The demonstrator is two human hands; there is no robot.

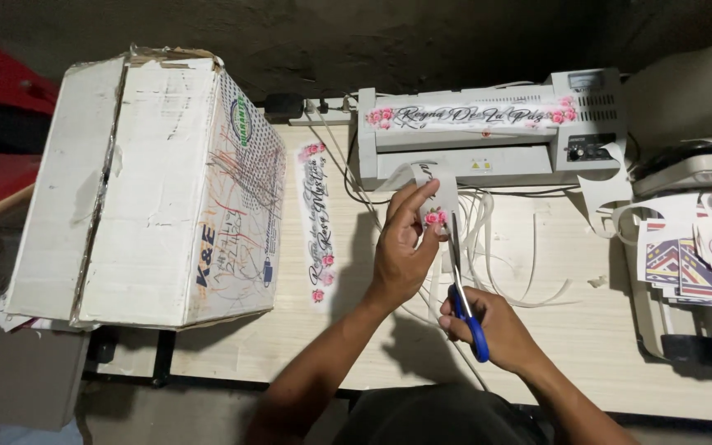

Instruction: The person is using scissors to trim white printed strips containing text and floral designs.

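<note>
My left hand (401,251) pinches a curled laminated strip (437,185) printed with script lettering and pink roses, holding it up in front of the laminator. Blue-handled scissors (463,301) are gripped in my right hand (492,330), and their blades point up and meet the strip's lower edge by the rose print. Thin white offcut ribbons (521,264) trail on the table just right of the scissors.
A grey laminator (496,152) at the back carries another rose-printed strip (471,115). A third strip (315,222) lies flat on the wooden table (603,338). A large white cardboard box (150,189) stands left. Printed cutouts (694,255) and a machine sit right.
</note>
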